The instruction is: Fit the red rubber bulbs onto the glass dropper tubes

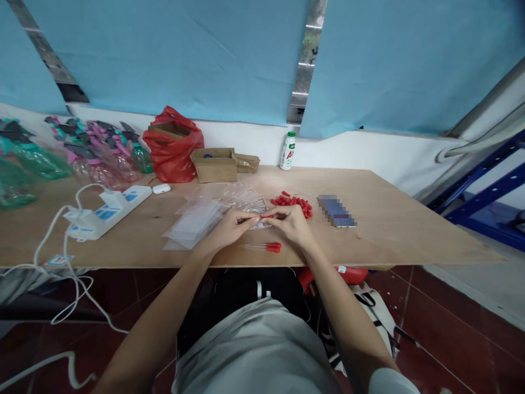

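My left hand [231,227] and my right hand [293,225] meet over the middle of the table, fingers pinched. Between the right fingers is a red rubber bulb [267,216]. The left fingers close on what looks like a glass dropper tube, mostly hidden by the fingertips. Just below the hands lie assembled droppers [262,247] with red bulbs, side by side. Behind the hands is a spread of clear glass tubes [250,198]. A pile of loose red bulbs [302,206] sits beyond my right hand. Clear plastic bags [191,225] lie beside my left hand.
A phone [337,211] lies at right on the wooden table [394,219]. Along the back stand a white bottle [288,151], a cardboard box [216,167] and a red plastic bag [174,153]. At left are a power strip [109,212] with cables and several spray bottles [104,164].
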`<state>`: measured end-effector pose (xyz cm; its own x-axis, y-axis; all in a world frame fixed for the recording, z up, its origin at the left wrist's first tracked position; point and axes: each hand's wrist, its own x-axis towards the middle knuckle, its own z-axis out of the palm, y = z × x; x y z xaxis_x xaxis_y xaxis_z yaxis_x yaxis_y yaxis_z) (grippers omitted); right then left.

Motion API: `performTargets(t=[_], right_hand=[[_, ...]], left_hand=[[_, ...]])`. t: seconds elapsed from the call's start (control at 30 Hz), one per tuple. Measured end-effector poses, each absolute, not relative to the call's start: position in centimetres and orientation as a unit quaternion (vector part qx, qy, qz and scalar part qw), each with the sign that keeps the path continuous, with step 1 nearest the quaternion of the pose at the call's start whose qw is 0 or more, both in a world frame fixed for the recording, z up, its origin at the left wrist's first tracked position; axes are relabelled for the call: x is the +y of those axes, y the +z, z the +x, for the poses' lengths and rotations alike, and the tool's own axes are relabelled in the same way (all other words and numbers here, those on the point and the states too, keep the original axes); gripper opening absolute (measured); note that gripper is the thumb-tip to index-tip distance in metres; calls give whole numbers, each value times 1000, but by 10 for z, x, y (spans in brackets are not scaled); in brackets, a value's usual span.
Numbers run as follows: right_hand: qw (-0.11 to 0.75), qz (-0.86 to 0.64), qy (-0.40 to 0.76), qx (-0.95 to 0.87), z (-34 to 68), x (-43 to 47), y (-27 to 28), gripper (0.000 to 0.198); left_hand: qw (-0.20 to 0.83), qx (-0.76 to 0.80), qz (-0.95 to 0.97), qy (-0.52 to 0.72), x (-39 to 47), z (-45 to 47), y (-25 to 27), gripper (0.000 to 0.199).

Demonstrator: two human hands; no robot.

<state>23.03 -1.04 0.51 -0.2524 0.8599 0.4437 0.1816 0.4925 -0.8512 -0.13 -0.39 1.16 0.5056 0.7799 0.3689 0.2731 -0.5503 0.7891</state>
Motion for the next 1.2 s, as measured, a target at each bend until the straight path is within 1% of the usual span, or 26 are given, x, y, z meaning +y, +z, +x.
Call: performTargets(t=[0.1, 0.27, 0.43, 0.53, 0.6, 0.8, 1.2], right_hand=[[482, -361, 346, -719, 231, -12, 7, 32], [479, -362, 371, -708, 229, -14, 8, 38], [484, -373, 323, -723, 226, -14, 9, 32], [508, -389, 280, -716, 221, -15, 8, 30], [529, -392, 258, -707, 216, -15, 7, 29], [569, -358, 308, -673, 208, -13, 2, 30], [569, -382, 291, -667, 206, -16, 0, 26]], left_hand=[[339, 328, 799, 372, -3, -2, 12, 31], [331, 341, 790, 386, -3, -2, 15, 37], [356, 340, 761, 422, -6, 0, 15, 24], [371, 333, 745, 444, -6, 1, 13, 23], [379, 323, 735, 460, -5, 1, 12, 25], [405, 313, 713, 478, -4, -1, 12, 27], [393, 312, 716, 486, -2, 2, 8, 27]])
